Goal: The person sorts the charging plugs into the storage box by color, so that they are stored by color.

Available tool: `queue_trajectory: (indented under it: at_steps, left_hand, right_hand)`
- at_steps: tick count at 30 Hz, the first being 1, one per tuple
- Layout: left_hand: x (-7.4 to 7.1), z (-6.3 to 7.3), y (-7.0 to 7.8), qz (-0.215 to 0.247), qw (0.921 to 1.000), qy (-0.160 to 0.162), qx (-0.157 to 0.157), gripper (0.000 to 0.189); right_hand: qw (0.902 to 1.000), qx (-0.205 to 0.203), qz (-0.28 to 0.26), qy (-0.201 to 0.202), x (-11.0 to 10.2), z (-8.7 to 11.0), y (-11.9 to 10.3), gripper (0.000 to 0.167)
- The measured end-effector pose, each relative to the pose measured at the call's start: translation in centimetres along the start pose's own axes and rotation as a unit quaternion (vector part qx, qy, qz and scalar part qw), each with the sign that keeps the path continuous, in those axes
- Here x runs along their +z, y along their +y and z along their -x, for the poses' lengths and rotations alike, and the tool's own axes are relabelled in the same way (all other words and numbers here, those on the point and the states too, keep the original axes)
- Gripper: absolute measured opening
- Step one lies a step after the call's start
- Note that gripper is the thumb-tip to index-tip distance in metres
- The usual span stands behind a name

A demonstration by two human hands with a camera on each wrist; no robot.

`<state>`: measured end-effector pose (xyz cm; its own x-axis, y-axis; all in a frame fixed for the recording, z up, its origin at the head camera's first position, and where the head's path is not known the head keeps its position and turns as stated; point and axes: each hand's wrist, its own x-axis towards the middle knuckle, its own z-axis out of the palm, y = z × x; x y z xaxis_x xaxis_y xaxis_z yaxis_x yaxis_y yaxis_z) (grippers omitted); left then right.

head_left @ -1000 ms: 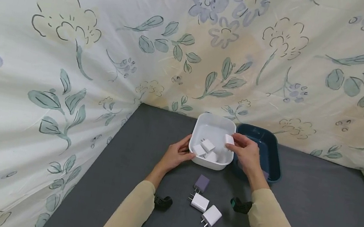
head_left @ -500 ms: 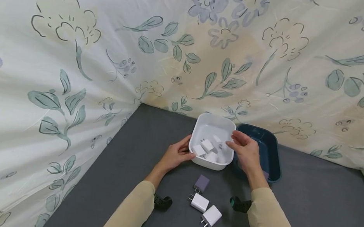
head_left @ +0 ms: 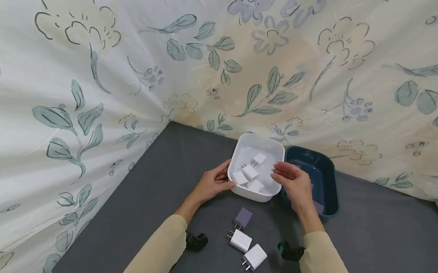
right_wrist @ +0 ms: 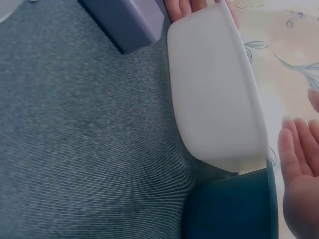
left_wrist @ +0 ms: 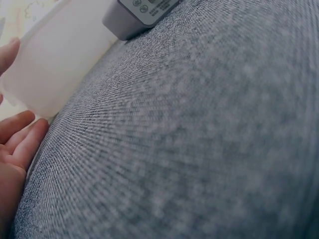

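Note:
My left hand (head_left: 212, 181) rests against the left side of the white bin (head_left: 260, 142), its fingers loosely extended. Several white wall chargers (head_left: 249, 172) lie in that bin. Over the right rim hovers my right hand (head_left: 294, 183), with its fingers apart from the chargers and nothing in them. On the table in front of the bin lie a purple wall charger (head_left: 242, 218) and two white ones, a middle charger (head_left: 240, 241) and a nearer charger (head_left: 254, 257), prongs showing. The left wrist view catches part of the purple charger (left_wrist: 129, 20) beside the bin wall.
A dark blue bin (head_left: 332, 186) stands against the white bin's right side, with purple pieces inside, partly hidden by my right hand. Flowered cloth (head_left: 213, 60) hangs behind and to the left of the grey table (head_left: 378, 236).
My right hand has let go of a white charger, which dropped into the white bin and now lies farther back among the others. My left hand has stayed at the bin.

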<state>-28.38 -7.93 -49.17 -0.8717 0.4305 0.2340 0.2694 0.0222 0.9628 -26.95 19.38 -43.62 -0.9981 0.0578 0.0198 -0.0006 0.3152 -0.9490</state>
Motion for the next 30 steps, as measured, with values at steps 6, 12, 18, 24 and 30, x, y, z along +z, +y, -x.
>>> queue_trajectory:
  at_steps: [6, 12, 18, 24, 30]
  left_hand:
    - [-0.1, 0.0, 0.1, -0.001, 1.0000, 0.002, -0.002, 0.080]
    - [0.0, 0.0, 0.0, 0.003, 1.0000, -0.001, -0.001, 0.080]
    - [0.0, 0.0, 0.0, 0.004, 1.0000, -0.001, 0.000, 0.079]
    - [0.0, 0.0, 0.0, 0.005, 1.0000, -0.004, -0.001, 0.079]
    - [-0.1, 0.0, 0.1, 0.000, 1.0000, -0.003, 0.001, 0.079]
  right_hand:
    - [0.9990, -0.016, -0.015, -0.038, 0.2, 0.5, 0.5, 0.048]
    - [0.9982, -0.039, -0.010, -0.045, 0.6, 1.5, 0.8, 0.047]
    - [0.9966, -0.062, -0.007, -0.053, 0.9, 2.5, 0.8, 0.044]
    - [0.9950, -0.072, -0.003, -0.069, 1.1, 3.7, 1.0, 0.041]
    - [0.9926, -0.086, -0.035, -0.079, 1.3, 4.7, 1.7, 0.041]
